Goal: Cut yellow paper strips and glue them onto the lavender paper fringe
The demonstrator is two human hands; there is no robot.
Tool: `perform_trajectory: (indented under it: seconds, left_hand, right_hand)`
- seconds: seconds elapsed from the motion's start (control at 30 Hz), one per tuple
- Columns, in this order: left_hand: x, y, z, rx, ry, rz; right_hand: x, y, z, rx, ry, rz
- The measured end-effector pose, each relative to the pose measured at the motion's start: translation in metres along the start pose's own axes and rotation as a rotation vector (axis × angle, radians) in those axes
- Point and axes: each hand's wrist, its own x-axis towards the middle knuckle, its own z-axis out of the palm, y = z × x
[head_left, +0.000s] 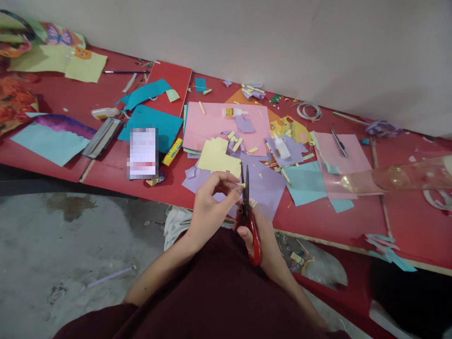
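My right hand [262, 226] is closed around the red handles of a pair of scissors [254, 240], whose dark blades point away from me and stand slightly apart. Between thumb and fingertips my left hand [217, 200] pinches a small piece of pale yellow paper [242, 186] right beside the blades. Below both hands lies a sheet of purple paper [271, 188] at the table's near edge. Just beyond my left hand rests a larger pale yellow sheet [217, 157], cut unevenly. Small yellow and purple scraps [237, 142] are scattered on a pink sheet [208, 125].
Glue bottles [282, 148] lie among the papers on the red table [416, 226]. To the left are a blurred-out phone [143, 153], a yellow tube [173, 151] and a grey metal case [103, 137]. A clear plastic bottle [402, 176] lies at right; a wall stands behind.
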Motion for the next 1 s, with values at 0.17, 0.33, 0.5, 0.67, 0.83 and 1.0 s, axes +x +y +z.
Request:
perform_trajectory:
  seconds: [0.17,0.33,0.5,0.67,0.83,1.0]
  left_hand:
    - [0.0001,0.0006,-0.0003,0.010,0.009,0.007]
    - [0.0003,-0.0001,-0.0024,0.018,-0.003,0.023]
    - [0.0022,-0.0023,-0.0055,0.034,-0.021,0.011]
    - [0.0026,-0.0032,-0.0078,0.029,-0.031,0.014]
    - [0.0037,-0.0050,-0.0085,0.035,-0.023,0.034]
    - [0.0049,-0.0059,-0.0083,0.015,-0.010,0.005]
  right_hand:
    - [0.0001,0.0000,-0.0003,-0.040,0.007,-0.002]
    - [0.0017,-0.0041,-0.0023,-0.100,0.036,-0.042]
    - [0.0028,-0.0080,-0.0044,-0.146,0.028,-0.049]
    - [0.0022,-0.0091,-0.0046,-0.119,0.018,-0.021]
    - [0.0013,-0.0075,-0.0046,-0.096,0.015,0.014]
    - [-0.0023,-0.0018,-0.0044,0.045,0.018,0.048]
